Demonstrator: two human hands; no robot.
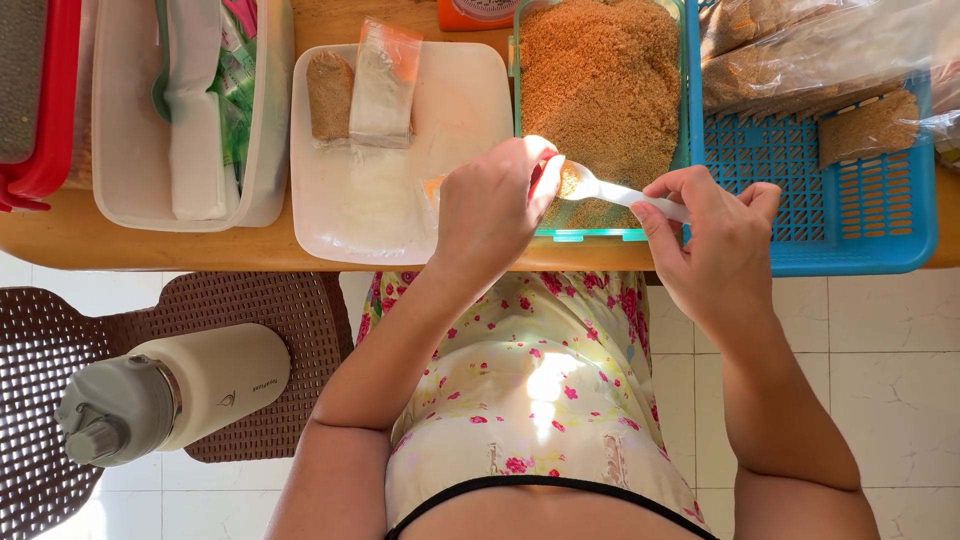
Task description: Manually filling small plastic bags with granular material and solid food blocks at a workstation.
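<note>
My right hand (pixel 715 235) grips the handle of a white plastic spoon (pixel 612 190) whose bowl carries brown granules. My left hand (pixel 492 205) is closed around a small clear bag, mostly hidden by the fingers, held at the spoon's tip. Both hands hover over the near end of a green-rimmed clear container (pixel 600 234) filled with brown granules (pixel 600 80). To the left lies a white rectangular tray (pixel 450 110) with two small filled bags (pixel 355 90) on it.
A blue perforated basket (pixel 880 210) at right holds large bags of brown granules. A clear tub (pixel 135 190) with packaging and a red box (pixel 45 150) stand at left. Below the wooden table edge (pixel 150 245), a grey bottle (pixel 170 395) lies on a brown woven chair (pixel 270 300).
</note>
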